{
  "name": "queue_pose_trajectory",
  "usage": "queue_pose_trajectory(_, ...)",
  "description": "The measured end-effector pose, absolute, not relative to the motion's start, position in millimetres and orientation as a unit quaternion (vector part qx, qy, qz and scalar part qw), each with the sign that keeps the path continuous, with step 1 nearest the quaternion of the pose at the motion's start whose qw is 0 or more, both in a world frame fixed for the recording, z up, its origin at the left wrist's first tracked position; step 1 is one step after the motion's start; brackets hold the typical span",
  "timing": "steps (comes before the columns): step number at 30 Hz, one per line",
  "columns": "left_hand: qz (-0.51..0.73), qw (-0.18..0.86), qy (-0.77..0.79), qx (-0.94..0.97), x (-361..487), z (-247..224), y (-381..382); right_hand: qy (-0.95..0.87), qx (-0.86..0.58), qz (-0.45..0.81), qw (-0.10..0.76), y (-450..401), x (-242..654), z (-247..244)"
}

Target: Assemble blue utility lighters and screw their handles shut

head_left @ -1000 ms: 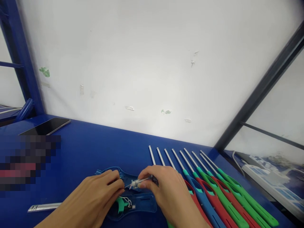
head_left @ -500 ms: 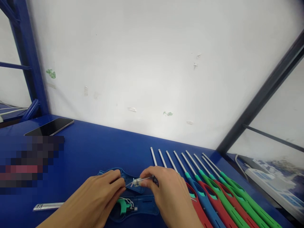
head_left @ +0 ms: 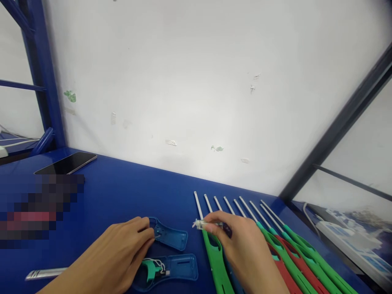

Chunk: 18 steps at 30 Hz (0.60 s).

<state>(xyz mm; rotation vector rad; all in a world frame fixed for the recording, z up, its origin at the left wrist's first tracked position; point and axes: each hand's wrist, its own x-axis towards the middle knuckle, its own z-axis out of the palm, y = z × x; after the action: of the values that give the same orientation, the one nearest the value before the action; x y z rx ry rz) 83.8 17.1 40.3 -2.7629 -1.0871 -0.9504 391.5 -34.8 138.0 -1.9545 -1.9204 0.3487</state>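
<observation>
My left hand [head_left: 122, 249] is closed in a pinch over the blue casing halves. A thin pale tip shows at its fingertips; the rest is hidden. My right hand [head_left: 241, 241] grips a small clear plastic part [head_left: 200, 224] with a pale fitting at one end and a dark piece [head_left: 227, 230] at the other. One blue half-shell [head_left: 176, 238] lies beside my left fingertips. Nearer me, the other half-shell [head_left: 188, 267] holds a green trigger [head_left: 150, 270] and white wires [head_left: 157, 262]. A silver metal tube [head_left: 45, 273] sticks out left of my left forearm.
Several long-necked lighters with green [head_left: 216, 261], red [head_left: 294, 249] and blue handles lie in a row at the right, partly under my right hand. A phone [head_left: 69, 163] rests at the back left of the blue table [head_left: 137, 183]. Behind stands a white wall [head_left: 183, 81].
My right hand has moved right with the clear part, away from my left hand and over the row of lighters. My left hand has shifted slightly left, still pinched.
</observation>
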Motion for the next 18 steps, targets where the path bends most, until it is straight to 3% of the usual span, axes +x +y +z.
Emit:
queue_pose_trajectory(6, -0.367, 0.036, -0.346, -0.863, 87.8, 33.5, 13.2, -0.707, -0.645, 0.155, 0.246, -31.9, 362.8, 122.3)
queue_pose_trajectory(12, -0.430, -0.131, -0.284, -0.847, 97.1, 63.1, 9.3, -0.717, -0.627, 0.233, 0.193, -34.1, 342.1, 145.0)
queue_pose_trajectory(18, -0.418, -0.147, -0.270, -0.855, 96.1, 73.4, 7.6, -0.719, -0.620, 0.256, 0.182, -33.2, 342.7, 148.5)
